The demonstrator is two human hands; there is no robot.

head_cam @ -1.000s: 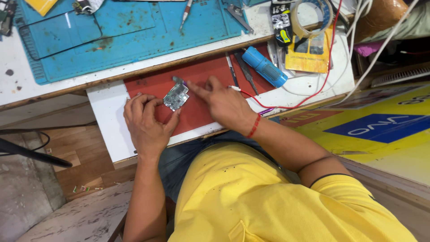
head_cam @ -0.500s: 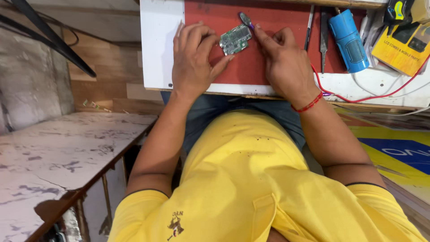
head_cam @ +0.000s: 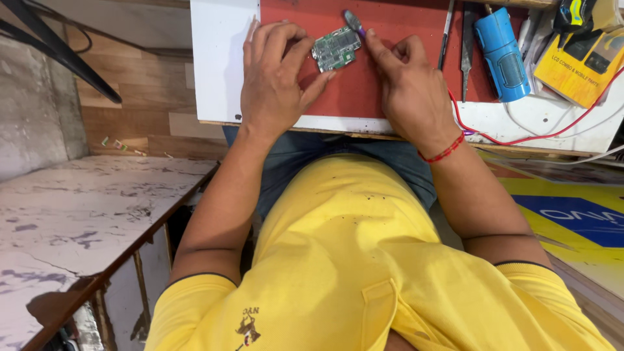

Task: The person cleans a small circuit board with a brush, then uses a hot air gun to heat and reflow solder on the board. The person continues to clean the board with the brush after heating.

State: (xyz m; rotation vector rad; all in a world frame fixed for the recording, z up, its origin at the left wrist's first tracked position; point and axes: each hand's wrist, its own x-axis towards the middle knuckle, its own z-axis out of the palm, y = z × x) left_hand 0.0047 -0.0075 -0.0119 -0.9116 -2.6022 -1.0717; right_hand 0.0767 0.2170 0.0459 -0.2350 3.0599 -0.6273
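A small green circuit board (head_cam: 336, 49) is seen lying on a red mat (head_cam: 390, 26), which serves as the landmark. The board is pinched at its left edge between the thumb and fingers of the left hand (head_cam: 276, 78). A thin tool (head_cam: 355, 23) is gripped by the right hand (head_cam: 409, 88), its tip touching the board's upper right corner. To the right of the mat, tweezers (head_cam: 467, 45), a blue cylinder (head_cam: 500, 52) and a yellow box (head_cam: 582, 62) are laid out. A red thread (head_cam: 445, 153) is worn on the right wrist.

The picture's top edge cuts off the blue cylinder (head_cam: 499, 52) and red mat (head_cam: 390, 26).
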